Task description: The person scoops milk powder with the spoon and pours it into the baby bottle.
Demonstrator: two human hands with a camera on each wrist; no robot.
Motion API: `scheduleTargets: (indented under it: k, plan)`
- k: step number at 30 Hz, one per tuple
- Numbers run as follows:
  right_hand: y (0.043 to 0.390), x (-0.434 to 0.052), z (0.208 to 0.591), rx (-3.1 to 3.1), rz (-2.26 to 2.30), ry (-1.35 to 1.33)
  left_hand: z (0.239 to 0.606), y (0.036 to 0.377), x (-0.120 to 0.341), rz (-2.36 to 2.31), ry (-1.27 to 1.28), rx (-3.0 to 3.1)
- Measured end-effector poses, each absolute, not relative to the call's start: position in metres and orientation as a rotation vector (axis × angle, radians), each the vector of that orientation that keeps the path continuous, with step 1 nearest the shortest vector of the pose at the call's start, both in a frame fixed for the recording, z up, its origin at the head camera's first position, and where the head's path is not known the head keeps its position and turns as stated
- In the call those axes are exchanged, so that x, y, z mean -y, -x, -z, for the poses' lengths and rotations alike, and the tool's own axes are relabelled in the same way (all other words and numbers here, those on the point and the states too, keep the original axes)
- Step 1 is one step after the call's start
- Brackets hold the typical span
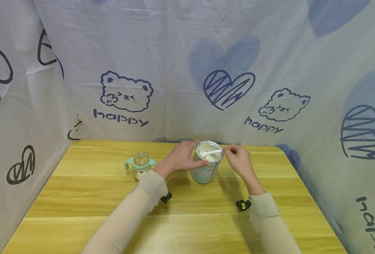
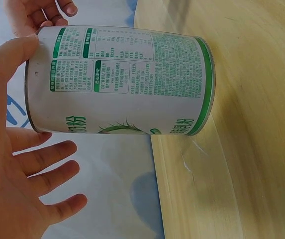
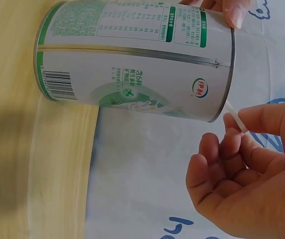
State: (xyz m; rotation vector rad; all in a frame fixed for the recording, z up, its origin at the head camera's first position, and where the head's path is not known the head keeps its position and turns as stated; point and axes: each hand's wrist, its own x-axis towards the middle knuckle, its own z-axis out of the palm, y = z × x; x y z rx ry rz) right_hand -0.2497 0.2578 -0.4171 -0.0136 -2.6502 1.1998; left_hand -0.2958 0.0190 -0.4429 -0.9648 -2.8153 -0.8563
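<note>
An open milk powder can (image 1: 205,173) stands upright on the table, pale powder inside it. A white scoop (image 1: 213,152) lies across its mouth, its bowl end over the powder. My right hand (image 1: 238,159) pinches the end of the scoop's handle between thumb and forefinger at the can's rim; its other fingers curl inward in the right wrist view. With thumb and index finger at the rim, my left hand (image 1: 182,157) holds the top of the can (image 2: 117,82). Its remaining fingers spread free beside the can in the left wrist view.
Left of the can, a baby bottle (image 1: 141,160) without a lid stands in a mint-green two-handled holder, partly behind my left forearm. A printed cloth (image 1: 174,106) hangs along the wooden table's (image 1: 200,218) far edge.
</note>
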Motion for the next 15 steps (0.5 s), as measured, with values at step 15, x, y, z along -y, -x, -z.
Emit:
scheduleTargets:
  k: [15]
  plan:
    - [0.2485, -0.2584, 0.4135, 2.677, -1.254, 0.135, 0.4414, 0.294, -0.0181, 0.856, 0.965, 2.814]
